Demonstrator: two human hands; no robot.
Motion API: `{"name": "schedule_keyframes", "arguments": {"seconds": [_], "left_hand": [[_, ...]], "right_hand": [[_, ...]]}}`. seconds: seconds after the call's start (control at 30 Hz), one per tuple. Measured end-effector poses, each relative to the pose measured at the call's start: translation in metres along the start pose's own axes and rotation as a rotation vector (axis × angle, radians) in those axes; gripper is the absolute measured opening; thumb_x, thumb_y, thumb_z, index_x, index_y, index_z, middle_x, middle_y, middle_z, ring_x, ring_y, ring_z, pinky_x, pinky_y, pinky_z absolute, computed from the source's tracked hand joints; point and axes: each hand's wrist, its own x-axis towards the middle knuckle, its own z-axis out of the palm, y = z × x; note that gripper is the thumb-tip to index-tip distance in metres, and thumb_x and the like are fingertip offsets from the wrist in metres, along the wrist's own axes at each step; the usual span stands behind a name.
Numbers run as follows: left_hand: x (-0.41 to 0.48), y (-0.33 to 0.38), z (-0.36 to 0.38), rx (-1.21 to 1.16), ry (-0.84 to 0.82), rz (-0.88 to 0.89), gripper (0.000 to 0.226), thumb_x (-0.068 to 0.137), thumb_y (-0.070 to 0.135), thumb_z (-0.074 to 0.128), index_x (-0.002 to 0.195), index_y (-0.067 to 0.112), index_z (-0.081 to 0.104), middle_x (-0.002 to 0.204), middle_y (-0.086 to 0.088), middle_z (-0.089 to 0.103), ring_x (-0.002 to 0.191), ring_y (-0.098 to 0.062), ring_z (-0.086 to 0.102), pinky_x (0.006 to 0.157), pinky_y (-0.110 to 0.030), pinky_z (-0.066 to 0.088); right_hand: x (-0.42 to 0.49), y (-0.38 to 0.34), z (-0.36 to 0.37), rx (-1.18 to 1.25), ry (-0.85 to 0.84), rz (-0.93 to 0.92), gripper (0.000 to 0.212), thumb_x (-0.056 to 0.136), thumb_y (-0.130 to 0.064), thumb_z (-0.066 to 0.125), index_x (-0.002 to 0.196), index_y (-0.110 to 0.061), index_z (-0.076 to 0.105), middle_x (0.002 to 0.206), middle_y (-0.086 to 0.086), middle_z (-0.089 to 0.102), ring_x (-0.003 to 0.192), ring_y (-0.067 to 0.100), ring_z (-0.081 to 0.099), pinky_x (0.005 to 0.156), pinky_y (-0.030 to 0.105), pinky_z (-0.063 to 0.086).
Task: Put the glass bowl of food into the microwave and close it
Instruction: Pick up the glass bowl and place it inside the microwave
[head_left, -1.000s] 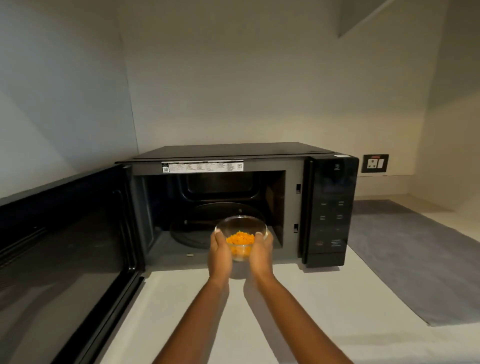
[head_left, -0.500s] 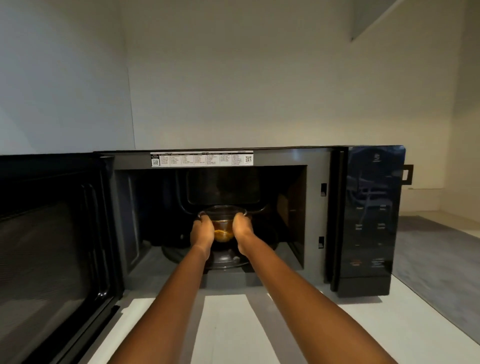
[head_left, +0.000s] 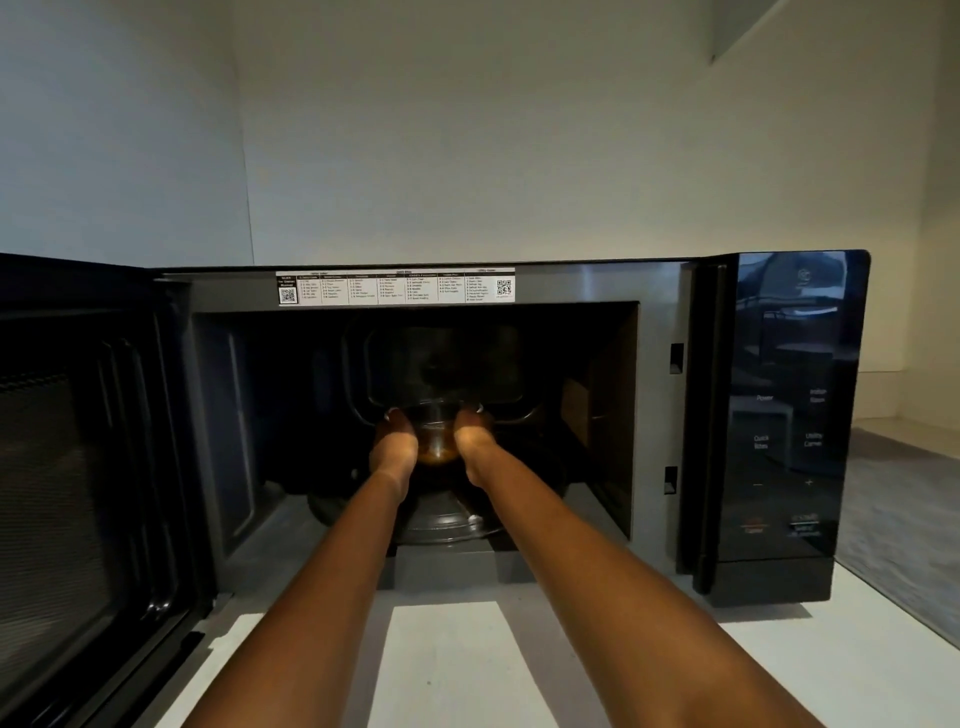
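Both hands, left (head_left: 393, 448) and right (head_left: 475, 435), grasp the bowl (head_left: 435, 432) from either side at frame centre, now deep inside the microwave (head_left: 660, 415); a second ago they held it outside the opening. Whether it rests on the turntable (head_left: 452, 522) cannot be told. Door (head_left: 78, 467) stands open at left. Judgement: release, withdrawal and closing remain.

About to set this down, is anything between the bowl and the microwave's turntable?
Nothing visible. The glass bowl, held between the left hand and right hand, is inside the cavity over the bare turntable; the door stands open at left.
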Motion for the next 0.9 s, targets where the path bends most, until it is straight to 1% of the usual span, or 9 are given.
{"name": "schedule_keyframes", "arguments": {"seconds": [0.13, 0.27, 0.37, 0.43, 0.53, 0.63, 0.8, 0.9], "left_hand": [[0.001, -0.004, -0.001, -0.002, -0.005, -0.010, 0.056, 0.101, 0.038, 0.019, 0.138, 0.003, 0.042, 0.142, -0.022, 0.046, 0.130, -0.036, 0.044, 0.113, -0.041, 0.034], [0.000, -0.005, 0.001, -0.026, -0.008, 0.021, 0.053, 0.101, 0.037, 0.021, 0.138, 0.005, 0.041, 0.142, -0.021, 0.046, 0.130, -0.035, 0.045, 0.112, -0.041, 0.035], [0.001, -0.010, 0.003, -0.040, -0.010, 0.024, 0.051, 0.101, 0.037, 0.022, 0.136, 0.006, 0.044, 0.139, -0.021, 0.049, 0.127, -0.035, 0.047, 0.108, -0.038, 0.037], [0.003, -0.014, 0.004, -0.045, -0.005, 0.026, 0.051, 0.102, 0.036, 0.021, 0.134, 0.005, 0.045, 0.138, -0.022, 0.050, 0.125, -0.035, 0.048, 0.106, -0.037, 0.037], [0.004, -0.017, 0.006, -0.030, 0.004, 0.024, 0.051, 0.102, 0.036, 0.022, 0.134, 0.005, 0.046, 0.138, -0.023, 0.050, 0.126, -0.035, 0.048, 0.105, -0.036, 0.037], [0.003, -0.019, 0.005, -0.019, 0.002, 0.026, 0.052, 0.101, 0.038, 0.022, 0.135, 0.005, 0.045, 0.138, -0.023, 0.050, 0.126, -0.035, 0.048, 0.106, -0.037, 0.037], [-0.001, -0.016, 0.005, 0.012, -0.004, 0.029, 0.056, 0.101, 0.040, 0.019, 0.137, 0.005, 0.044, 0.140, -0.023, 0.048, 0.128, -0.035, 0.046, 0.109, -0.036, 0.034], [-0.015, -0.009, 0.004, 0.083, 0.037, 0.028, 0.060, 0.100, 0.044, 0.019, 0.137, 0.002, 0.041, 0.138, -0.024, 0.049, 0.127, -0.037, 0.046, 0.108, -0.037, 0.035]], "right_hand": [[0.001, 0.005, 0.002, -0.004, -0.008, 0.005, 0.046, 0.102, -0.029, 0.023, 0.133, 0.001, 0.041, 0.137, 0.025, 0.049, 0.124, 0.038, 0.049, 0.108, 0.047, 0.040], [0.004, 0.007, -0.002, -0.007, -0.001, 0.008, 0.049, 0.102, -0.031, 0.022, 0.131, 0.002, 0.044, 0.135, 0.026, 0.051, 0.122, 0.038, 0.052, 0.105, 0.045, 0.043], [0.006, 0.010, -0.005, 0.003, -0.004, 0.010, 0.048, 0.102, -0.030, 0.023, 0.130, 0.002, 0.045, 0.132, 0.025, 0.053, 0.119, 0.037, 0.054, 0.101, 0.043, 0.047], [0.005, 0.013, -0.005, -0.003, -0.008, 0.008, 0.047, 0.102, -0.029, 0.024, 0.129, 0.003, 0.047, 0.132, 0.026, 0.054, 0.119, 0.038, 0.054, 0.102, 0.044, 0.046], [0.007, 0.015, -0.007, -0.024, -0.013, 0.020, 0.048, 0.102, -0.027, 0.023, 0.131, 0.006, 0.043, 0.135, 0.027, 0.051, 0.121, 0.038, 0.053, 0.106, 0.045, 0.043], [0.006, 0.017, -0.009, -0.012, -0.043, 0.031, 0.049, 0.102, -0.029, 0.023, 0.133, 0.004, 0.041, 0.135, 0.025, 0.051, 0.114, 0.034, 0.056, 0.105, 0.041, 0.044], [0.001, 0.015, -0.011, -0.084, -0.060, 0.048, 0.052, 0.101, -0.034, 0.022, 0.137, 0.001, 0.038, 0.139, 0.024, 0.048, 0.124, 0.034, 0.050, 0.107, 0.040, 0.041], [-0.006, 0.012, -0.015, -0.196, 0.005, -0.002, 0.054, 0.100, -0.040, 0.025, 0.139, -0.003, 0.032, 0.143, 0.023, 0.041, 0.130, 0.035, 0.043, 0.111, 0.040, 0.035]]}}
